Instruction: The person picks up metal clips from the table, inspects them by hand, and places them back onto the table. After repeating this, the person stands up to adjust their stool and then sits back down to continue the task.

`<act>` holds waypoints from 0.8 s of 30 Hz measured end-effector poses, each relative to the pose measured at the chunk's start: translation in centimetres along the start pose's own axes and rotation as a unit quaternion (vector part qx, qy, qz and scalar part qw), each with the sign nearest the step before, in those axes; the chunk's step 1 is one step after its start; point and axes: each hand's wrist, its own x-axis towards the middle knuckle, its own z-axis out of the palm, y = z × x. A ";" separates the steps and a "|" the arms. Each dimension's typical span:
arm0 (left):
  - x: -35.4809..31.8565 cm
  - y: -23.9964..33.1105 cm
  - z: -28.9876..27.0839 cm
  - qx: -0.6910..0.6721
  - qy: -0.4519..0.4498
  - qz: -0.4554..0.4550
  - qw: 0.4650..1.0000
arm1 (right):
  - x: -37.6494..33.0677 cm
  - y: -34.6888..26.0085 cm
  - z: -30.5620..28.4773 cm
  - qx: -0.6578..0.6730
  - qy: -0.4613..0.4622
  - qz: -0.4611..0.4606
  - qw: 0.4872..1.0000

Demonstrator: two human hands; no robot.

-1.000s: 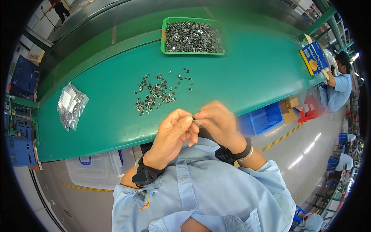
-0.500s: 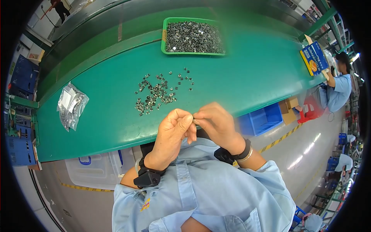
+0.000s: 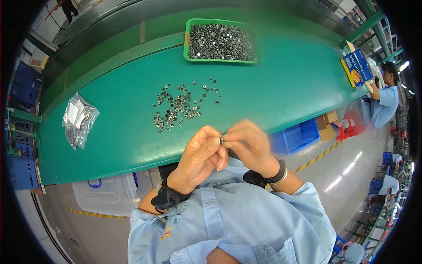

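My left hand (image 3: 203, 149) and my right hand (image 3: 248, 143) meet just above the table's near edge. Between their fingertips is a small dark metallic part (image 3: 222, 141), pinched from both sides and mostly covered by the fingers. Its exact kind is too small to tell. Beyond my hands, a loose scatter of small black-and-silver metal parts (image 3: 178, 108) lies on the green tabletop (image 3: 127, 119). Farther back, a green tray (image 3: 186, 46) holds a dense heap of similar small parts.
A clear plastic bag (image 3: 79, 121) lies at the table's left. A blue-and-yellow box (image 3: 357, 68) stands at the far right, near a seated person (image 3: 384, 101). Below the table are a blue bin (image 3: 299, 136) and a clear lidded box (image 3: 103, 196).
Both hands have dropped slightly toward me, and the small part shows more between the fingertips. The conveyor seam behind the table has shifted a little to the right.
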 end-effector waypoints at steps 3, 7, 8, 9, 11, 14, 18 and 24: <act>-0.1 0.3 0.2 0.018 -0.002 0.006 1.000 | 0.3 -0.2 -0.1 -0.008 -0.012 -0.016 1.000; -0.2 0.8 0.2 0.081 0.016 0.011 0.997 | 0.5 -0.2 0.0 -0.020 -0.023 -0.036 0.999; -0.3 0.9 0.2 0.108 0.025 0.012 0.994 | 0.6 -0.1 0.0 -0.025 -0.027 -0.036 0.999; -0.3 1.1 0.2 0.107 0.025 0.012 0.994 | 0.5 -0.1 0.0 -0.029 -0.031 -0.037 0.998; -0.5 1.5 0.2 0.134 0.033 0.001 0.990 | 0.5 0.1 -0.1 -0.033 -0.037 -0.033 0.998; -0.5 1.4 0.4 0.149 0.047 -0.003 0.988 | 0.5 0.3 -0.2 -0.043 -0.048 -0.027 0.998; -0.5 1.2 0.8 0.146 0.065 0.003 0.987 | 0.6 0.2 -0.1 -0.021 -0.029 -0.006 0.999; -0.5 1.1 0.8 0.149 0.062 -0.005 0.987 | 0.2 0.4 -0.2 0.013 -0.025 0.027 0.999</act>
